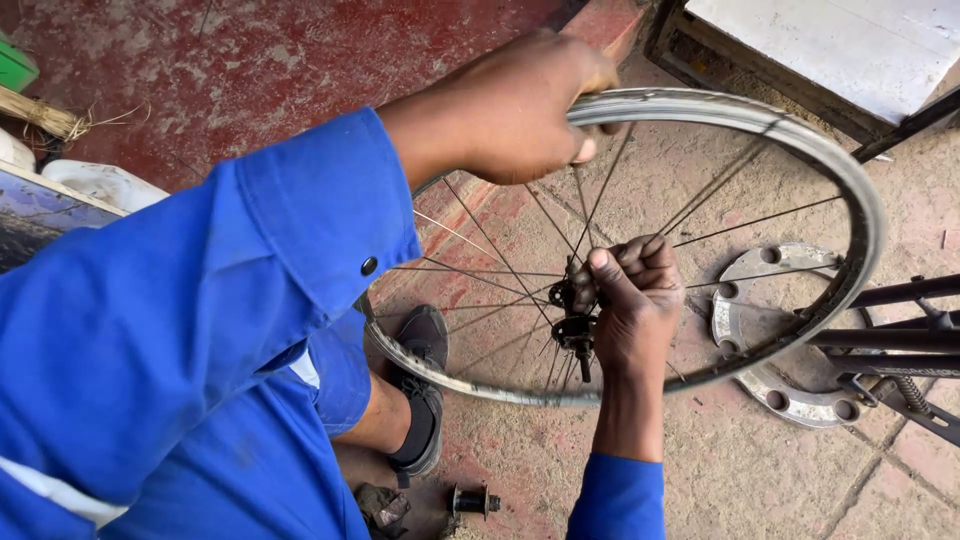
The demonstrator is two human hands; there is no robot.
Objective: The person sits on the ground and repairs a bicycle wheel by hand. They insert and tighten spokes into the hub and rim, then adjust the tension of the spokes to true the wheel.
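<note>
Below my head camera: I see a bare wheel (640,250) held upright over a paved floor (760,470), both my hands on it.
Hidden: my left forearm and blue sleeve (200,330) cover the wheel's left side; the rim (800,140) shows only from the top round to the bottom right.
Hard to make out: the hub (575,325) is a dark cluster half behind my right fingers; I can't tell what part they pinch.
Cut off: a dark frame (900,340) runs out of the right edge, and a pale board (850,50) leaves the top right corner.
Left hand (520,110): reaching across from the left, closed over the top of the rim, fingers curled round it.
Right hand (635,295): coming up from below through the spokes (500,270), fingers bunched tight at the hub, thumb pointing up-left.
Wheel: tilted toward me, its lower rim just beside my shoe (425,390).
Behind the wheel: a flat metal ring (760,270) with round holes lies on the floor, partly crossed by the rim.
Bottom edge: a small spare hub (472,500) lies on the floor near my shoe, a grey rag (385,508) beside it.
Containers: a white tub (100,183) at the left, contents not visible.
</note>
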